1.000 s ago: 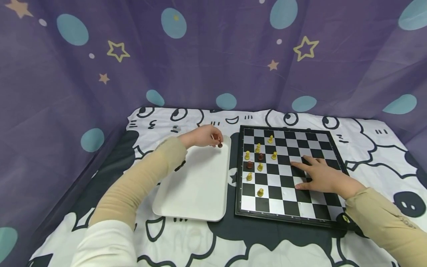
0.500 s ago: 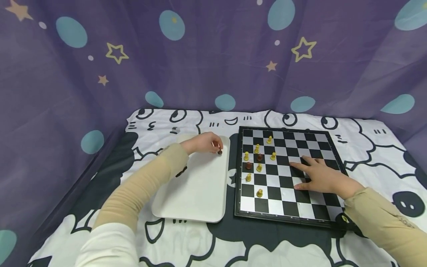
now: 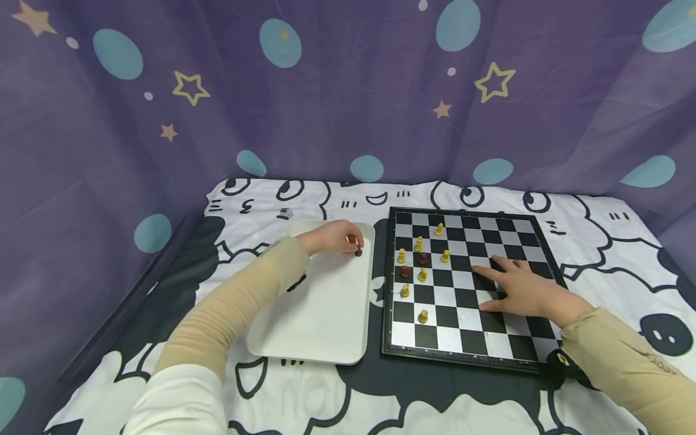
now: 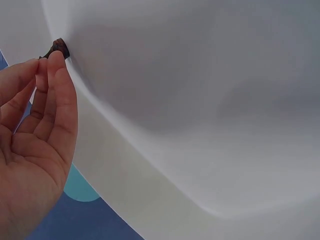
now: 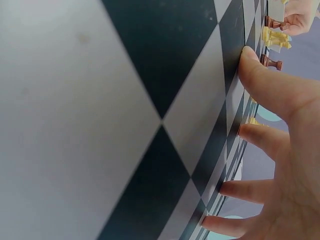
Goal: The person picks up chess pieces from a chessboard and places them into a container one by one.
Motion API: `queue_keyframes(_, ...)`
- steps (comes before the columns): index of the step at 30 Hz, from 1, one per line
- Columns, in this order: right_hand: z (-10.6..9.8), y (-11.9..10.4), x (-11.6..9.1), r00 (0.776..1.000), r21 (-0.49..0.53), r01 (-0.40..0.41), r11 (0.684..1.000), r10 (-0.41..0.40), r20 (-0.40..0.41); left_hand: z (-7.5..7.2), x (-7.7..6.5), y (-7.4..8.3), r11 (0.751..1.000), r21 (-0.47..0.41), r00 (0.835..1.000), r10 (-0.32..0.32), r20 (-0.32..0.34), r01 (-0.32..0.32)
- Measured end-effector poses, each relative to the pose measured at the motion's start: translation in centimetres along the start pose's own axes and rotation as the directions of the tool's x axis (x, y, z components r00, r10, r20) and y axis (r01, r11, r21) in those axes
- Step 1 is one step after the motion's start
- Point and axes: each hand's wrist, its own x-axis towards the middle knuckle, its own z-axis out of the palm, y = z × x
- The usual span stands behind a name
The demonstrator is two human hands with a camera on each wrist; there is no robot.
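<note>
My left hand (image 3: 338, 237) pinches a dark brown chess piece (image 4: 59, 48) between thumb and fingertips, over the far right part of a white tray (image 3: 310, 326). In the left wrist view the piece is tilted, its base close to the tray's side wall; whether it touches cannot be told. My right hand (image 3: 524, 287) rests with spread fingers on the right half of a black-and-white chessboard (image 3: 470, 331). Several yellow chess pieces (image 3: 423, 316) stand on the board's left side, with two dark brown pieces (image 3: 405, 272) among them.
The tray lies just left of the board, with a narrow gap between. Both sit on a cartoon-print cloth (image 3: 304, 393). A purple curtain (image 3: 326, 109) with stars and dots hangs behind the cloth's far edge.
My left hand has come down and slightly nearer over the tray, still holding the dark piece. The right hand and the pieces on the board have stayed in place.
</note>
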Motion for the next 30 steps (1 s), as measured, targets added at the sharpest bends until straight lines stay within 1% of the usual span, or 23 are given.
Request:
queue_keyframes(4, 0.1, -0.1, 0.0, 1.000, 0.003, 0.001, 1.000, -0.001, -0.003, 0.0, 0.1, -0.1, 1.000, 0.010, 1.000, 0.007, -0.001, -0.007)
queue_keyframes(9, 0.1, -0.1, 0.0, 1.000, 0.004, 0.000, 1.000, 0.000, -0.002, 0.0, -0.1, -0.1, 1.000, 0.010, 1.000, 0.000, 0.004, -0.001)
queue_keyframes(15, -0.1, -0.1, -0.1, 1.000, 0.001, 0.000, 1.000, 0.000, 0.003, -0.5, -0.2, -0.3, 0.999, 0.032, 1.000, 0.016, -0.017, -0.015)
queue_keyframes(23, -0.2, -0.2, -0.1, 1.000, -0.010, -0.001, 1.000, 0.001, 0.004, -1.3, -0.6, 0.0, 0.999, -0.009, 0.999, 0.033, -0.043, -0.033)
queue_keyframes(30, -0.1, -0.2, -0.1, 1.000, -0.006, 0.001, 1.000, -0.001, 0.004, -1.9, -0.8, 0.4, 0.999, -0.037, 0.998, 0.025, -0.065, -0.028)
